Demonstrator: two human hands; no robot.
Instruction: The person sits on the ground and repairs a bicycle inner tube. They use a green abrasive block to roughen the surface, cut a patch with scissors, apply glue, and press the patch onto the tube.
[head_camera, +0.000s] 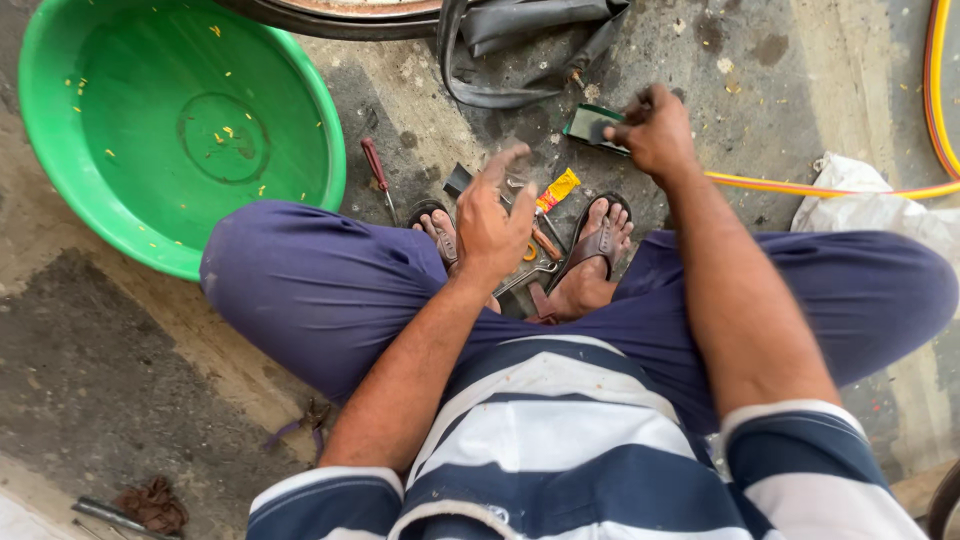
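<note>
I squat on a concrete floor in dark blue trousers and sandals. My left hand (492, 218) hovers between my feet with its fingers spread, over a small yellow tube (557, 190) and some metal hand tools (535, 262). My right hand (655, 130) reaches forward with its fingers pinched on a small dark piece, just above a green flat tin (590, 124). What that piece is, I cannot tell. A black rubber inner tube (515, 40) lies folded just beyond the tin.
A large green basin (70, 150) of water stands at the left. A red-handled screwdriver (377, 172) lies beside it. A yellow hose (935, 110) runs along the right, near a white cloth (865, 205). A tyre edge (340, 15) shows at the top.
</note>
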